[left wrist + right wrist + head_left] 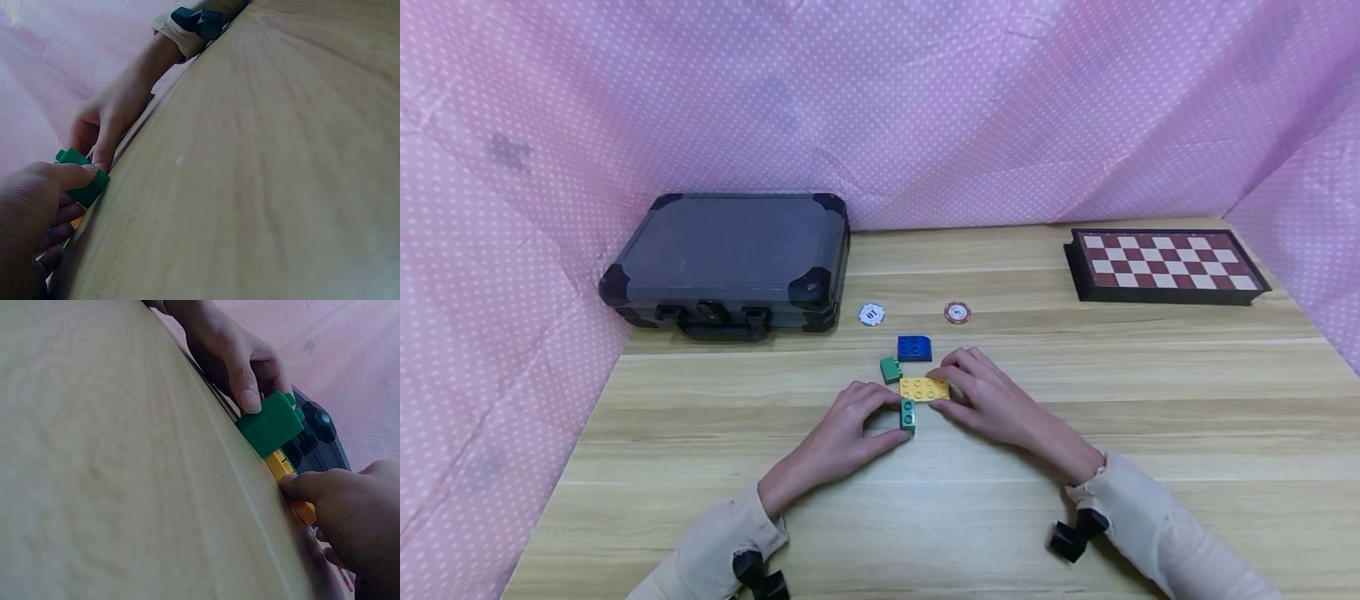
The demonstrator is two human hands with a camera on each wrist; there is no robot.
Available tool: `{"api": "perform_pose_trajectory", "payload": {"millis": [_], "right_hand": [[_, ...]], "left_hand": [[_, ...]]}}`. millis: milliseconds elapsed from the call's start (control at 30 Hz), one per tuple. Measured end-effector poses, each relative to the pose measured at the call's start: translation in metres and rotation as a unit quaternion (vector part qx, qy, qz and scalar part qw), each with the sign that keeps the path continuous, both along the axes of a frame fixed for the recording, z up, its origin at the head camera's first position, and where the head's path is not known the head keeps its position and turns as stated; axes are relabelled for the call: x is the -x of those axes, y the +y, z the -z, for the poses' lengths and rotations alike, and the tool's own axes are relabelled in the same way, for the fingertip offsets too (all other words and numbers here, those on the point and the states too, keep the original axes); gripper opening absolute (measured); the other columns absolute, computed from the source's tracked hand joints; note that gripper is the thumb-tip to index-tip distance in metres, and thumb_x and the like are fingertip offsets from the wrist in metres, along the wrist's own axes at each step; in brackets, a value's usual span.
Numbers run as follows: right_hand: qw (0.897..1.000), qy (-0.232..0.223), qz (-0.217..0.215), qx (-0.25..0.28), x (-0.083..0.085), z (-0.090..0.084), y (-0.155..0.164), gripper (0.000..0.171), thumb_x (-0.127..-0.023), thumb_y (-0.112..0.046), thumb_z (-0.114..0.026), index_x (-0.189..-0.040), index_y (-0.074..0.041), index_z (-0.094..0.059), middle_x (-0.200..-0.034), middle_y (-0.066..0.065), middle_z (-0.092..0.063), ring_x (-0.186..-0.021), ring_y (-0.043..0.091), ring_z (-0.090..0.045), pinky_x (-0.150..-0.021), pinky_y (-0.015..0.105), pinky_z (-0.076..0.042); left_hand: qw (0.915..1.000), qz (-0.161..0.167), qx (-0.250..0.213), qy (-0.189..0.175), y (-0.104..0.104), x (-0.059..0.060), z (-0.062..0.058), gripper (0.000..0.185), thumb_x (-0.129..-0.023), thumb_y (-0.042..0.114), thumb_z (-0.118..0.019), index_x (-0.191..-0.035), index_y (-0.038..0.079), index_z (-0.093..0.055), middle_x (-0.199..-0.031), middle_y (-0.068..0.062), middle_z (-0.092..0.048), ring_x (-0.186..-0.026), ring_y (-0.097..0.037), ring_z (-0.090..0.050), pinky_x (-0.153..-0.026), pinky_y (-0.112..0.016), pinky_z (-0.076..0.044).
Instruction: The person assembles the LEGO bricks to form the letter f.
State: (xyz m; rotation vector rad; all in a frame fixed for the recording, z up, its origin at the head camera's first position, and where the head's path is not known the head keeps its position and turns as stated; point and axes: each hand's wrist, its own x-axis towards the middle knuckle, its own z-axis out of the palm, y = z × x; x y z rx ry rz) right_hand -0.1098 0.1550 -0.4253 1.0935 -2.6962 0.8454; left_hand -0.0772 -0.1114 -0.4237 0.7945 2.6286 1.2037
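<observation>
A narrow green building block (907, 415), two studs on top, is pinched between the thumb and fingers of my left hand (850, 429). It stands upright at the near left end of a flat yellow building block (922, 389). My right hand (992, 404) holds the yellow block by its right end, thumb on the near side and fingers on the far side. In the right wrist view, the green block (272, 428) rises well above the yellow block (281, 464). Another green block (890, 369) lies on its side just behind, and a blue block (914, 348) sits beyond it.
A white poker chip (872, 314) and a red one (957, 312) lie farther back on the wooden table (1000, 517). A grey case (737, 250) with black corners stands at the back left. At the back right is a checkered board box (1165, 265). Pink dotted cloth (925, 108) hangs behind.
</observation>
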Motion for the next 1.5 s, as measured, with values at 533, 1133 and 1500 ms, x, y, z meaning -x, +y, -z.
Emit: {"api": "perform_pose_trajectory", "payload": {"millis": [533,1133,1500], "right_hand": [[1.0,-0.009,0.003,0.014,-0.002,-0.001,0.003,0.037,-0.093,-0.022,-0.08,-0.124,-0.005,-0.07,-0.117,0.004,-0.06,-0.102,0.017,-0.051,-0.082,0.035,-0.048],[0.998,-0.026,0.029,0.043,-0.006,-0.012,0.009,0.039,-0.093,-0.024,-0.08,-0.127,-0.007,-0.069,-0.121,0.003,-0.058,-0.11,0.018,-0.051,-0.089,0.04,-0.051],[0.998,-0.012,0.016,0.058,-0.012,-0.019,0.005,0.039,-0.093,-0.024,-0.08,-0.126,-0.007,-0.069,-0.123,0.001,-0.058,-0.112,0.016,-0.051,-0.09,0.038,-0.05]], "left_hand": [[1.0,0.004,0.0,0.008,0.002,0.0,-0.001,0.038,-0.093,0.03,-0.081,-0.128,0.018,-0.069,-0.123,0.006,-0.065,-0.117,-0.013,-0.052,-0.099,-0.043,-0.046],[1.0,0.001,0.0,0.001,0.0,0.0,0.0,0.038,-0.094,0.032,-0.079,-0.127,0.017,-0.069,-0.124,0.005,-0.065,-0.117,-0.014,-0.052,-0.098,-0.043,-0.047],[1.0,0.002,-0.001,-0.003,0.0,0.001,0.001,0.039,-0.095,0.033,-0.078,-0.13,0.019,-0.068,-0.125,0.006,-0.065,-0.118,-0.014,-0.051,-0.099,-0.044,-0.047]]}}
